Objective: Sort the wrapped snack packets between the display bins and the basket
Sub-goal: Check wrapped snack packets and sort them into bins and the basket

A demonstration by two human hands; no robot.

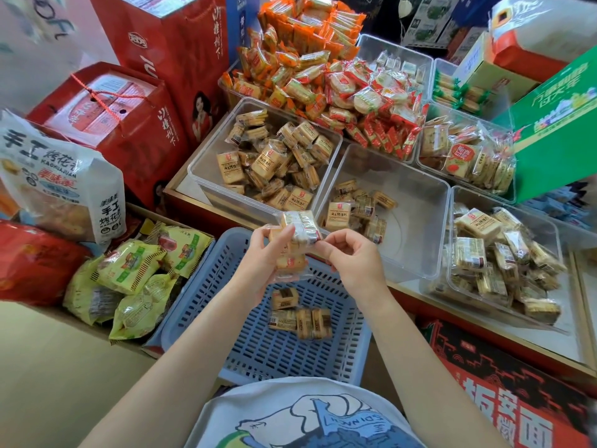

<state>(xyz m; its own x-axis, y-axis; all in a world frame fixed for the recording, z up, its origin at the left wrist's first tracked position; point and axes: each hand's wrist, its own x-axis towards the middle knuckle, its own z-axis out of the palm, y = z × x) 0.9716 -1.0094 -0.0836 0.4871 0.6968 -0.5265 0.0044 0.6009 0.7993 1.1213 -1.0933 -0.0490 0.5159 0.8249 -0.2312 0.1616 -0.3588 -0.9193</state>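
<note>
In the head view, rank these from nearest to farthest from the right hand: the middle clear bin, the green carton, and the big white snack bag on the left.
From the right hand:
1. Middle clear bin, just beyond it.
2. Green carton, far right rear.
3. White snack bag, far left.

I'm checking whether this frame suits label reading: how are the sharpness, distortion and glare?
Head view: wide-angle bowing bends the edges; the green carton at right is smeared, as are the corners; the packets held by the left hand and right hand look soft; the clear bin shows mild sheen.
</note>
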